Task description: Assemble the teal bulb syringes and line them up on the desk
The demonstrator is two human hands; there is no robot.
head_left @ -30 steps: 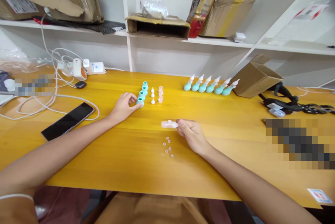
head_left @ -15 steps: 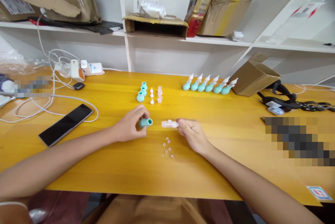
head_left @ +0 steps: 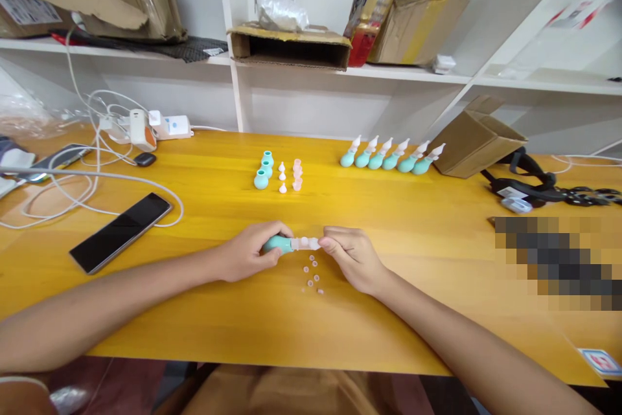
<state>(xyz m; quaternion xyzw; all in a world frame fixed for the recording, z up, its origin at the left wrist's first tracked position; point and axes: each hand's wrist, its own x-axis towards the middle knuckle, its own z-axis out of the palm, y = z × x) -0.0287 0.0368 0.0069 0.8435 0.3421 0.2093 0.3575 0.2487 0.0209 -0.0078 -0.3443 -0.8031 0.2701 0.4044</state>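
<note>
Head view: hands [head_left: 301, 253] join unlabelled teal bulb [head_left: 278, 244], clear tip [head_left: 306, 243].

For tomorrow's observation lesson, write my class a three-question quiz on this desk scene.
1. True or false: the left hand holds a teal bulb.
2. How many teal bulbs stand loose in the far group?
3. The phone lies: A) on the shelf, B) on the table, C) in a box.

Key: 1 true; 2 three; 3 B.
</note>
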